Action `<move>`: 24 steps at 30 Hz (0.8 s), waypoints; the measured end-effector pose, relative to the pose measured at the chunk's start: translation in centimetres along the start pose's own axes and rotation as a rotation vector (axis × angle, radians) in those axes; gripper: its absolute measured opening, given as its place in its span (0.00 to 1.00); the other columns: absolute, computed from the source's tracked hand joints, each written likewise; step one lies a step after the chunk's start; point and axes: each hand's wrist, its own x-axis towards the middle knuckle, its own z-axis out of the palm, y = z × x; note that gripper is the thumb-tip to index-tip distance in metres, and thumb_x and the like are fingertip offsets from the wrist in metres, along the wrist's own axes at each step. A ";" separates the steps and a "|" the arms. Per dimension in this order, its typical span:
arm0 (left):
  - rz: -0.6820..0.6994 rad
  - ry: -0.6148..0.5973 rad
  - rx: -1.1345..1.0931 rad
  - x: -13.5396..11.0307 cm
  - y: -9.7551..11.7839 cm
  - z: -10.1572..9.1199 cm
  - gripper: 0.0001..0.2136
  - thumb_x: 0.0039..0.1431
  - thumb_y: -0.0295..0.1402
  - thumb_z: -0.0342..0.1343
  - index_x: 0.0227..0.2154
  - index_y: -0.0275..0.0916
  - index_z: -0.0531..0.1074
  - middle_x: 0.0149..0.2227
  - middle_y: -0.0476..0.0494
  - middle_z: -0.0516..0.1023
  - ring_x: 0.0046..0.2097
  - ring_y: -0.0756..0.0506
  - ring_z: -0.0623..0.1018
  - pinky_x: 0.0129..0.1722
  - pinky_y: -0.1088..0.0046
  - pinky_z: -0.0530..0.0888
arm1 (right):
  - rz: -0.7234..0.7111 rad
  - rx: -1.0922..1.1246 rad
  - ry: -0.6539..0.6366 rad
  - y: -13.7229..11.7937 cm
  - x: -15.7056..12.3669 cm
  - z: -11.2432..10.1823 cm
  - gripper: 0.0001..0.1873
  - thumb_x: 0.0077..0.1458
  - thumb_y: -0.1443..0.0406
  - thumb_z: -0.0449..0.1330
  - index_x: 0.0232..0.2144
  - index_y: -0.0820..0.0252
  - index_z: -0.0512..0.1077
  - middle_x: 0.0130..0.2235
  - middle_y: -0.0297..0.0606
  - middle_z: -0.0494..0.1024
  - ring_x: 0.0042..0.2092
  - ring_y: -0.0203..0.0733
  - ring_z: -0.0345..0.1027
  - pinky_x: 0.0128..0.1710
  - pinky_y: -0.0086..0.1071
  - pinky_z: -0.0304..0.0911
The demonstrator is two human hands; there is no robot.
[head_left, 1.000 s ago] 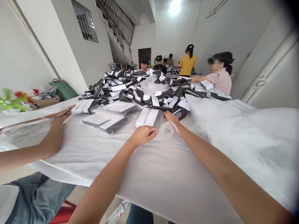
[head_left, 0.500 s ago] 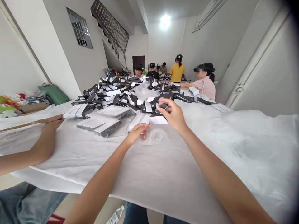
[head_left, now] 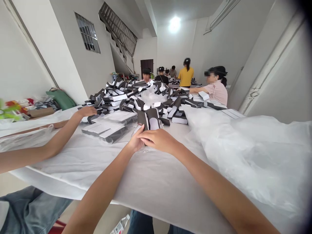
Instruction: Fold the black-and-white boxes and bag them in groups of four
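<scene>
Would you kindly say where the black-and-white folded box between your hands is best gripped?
I'd grip the black-and-white folded box low, from the near side, where your left hand and right hand meet; it stands upright, with the pile of boxes behind.

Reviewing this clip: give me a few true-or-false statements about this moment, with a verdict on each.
1. The left hand and right hand meet at a black-and-white card box. True.
2. The right hand holds a clear plastic bag. False: it is on the box.
3. A co-worker's hand rests beside a pile of black-and-white boxes. True.
4. The table top is bare wood. False: a white sheet covers it.
5. A person in a yellow shirt stands at the far end of the room. True.
</scene>
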 end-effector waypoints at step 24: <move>0.019 -0.060 -0.314 0.1 -0.9 0.0 0.19 0.58 0.41 0.58 0.50 0.39 0.71 0.42 0.42 0.81 0.46 0.38 0.80 0.49 0.63 0.74 | 0.493 1.078 0.212 6.6 0.3 -1.1 0.24 0.51 0.47 0.62 0.47 0.52 0.73 0.50 0.37 0.77 0.51 0.45 0.70 0.53 0.40 0.64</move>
